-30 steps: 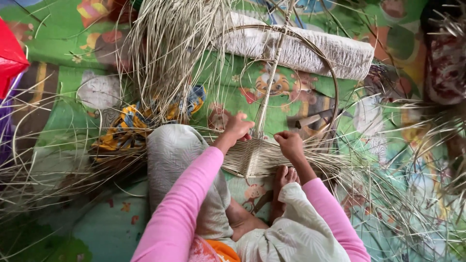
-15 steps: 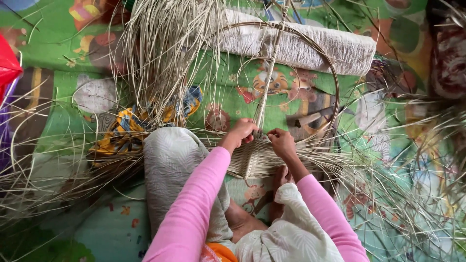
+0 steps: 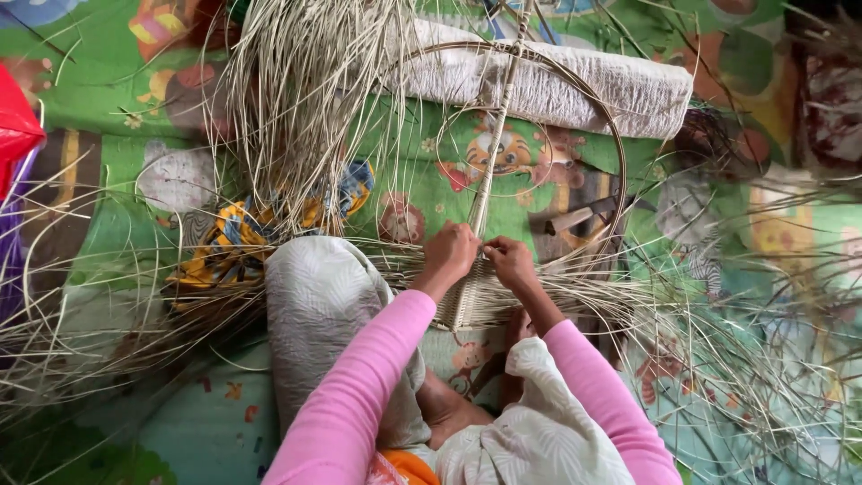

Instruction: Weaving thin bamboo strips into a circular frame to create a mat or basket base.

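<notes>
At the central cane rib (image 3: 485, 193) of the half-woven pale reed basket frame (image 3: 503, 287) | I see left hand (image 3: 452, 254) and right hand (image 3: 510, 261) pinched shut on thin straw-coloured weaving strands (image 3: 548, 289) | loose reeds (image 3: 296, 99) beyond the grip, over green patterned mat (image 3: 108, 99).

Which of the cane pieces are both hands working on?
The straight central rib crossing the round hoop; left hand and right hand pinch it.
</notes>
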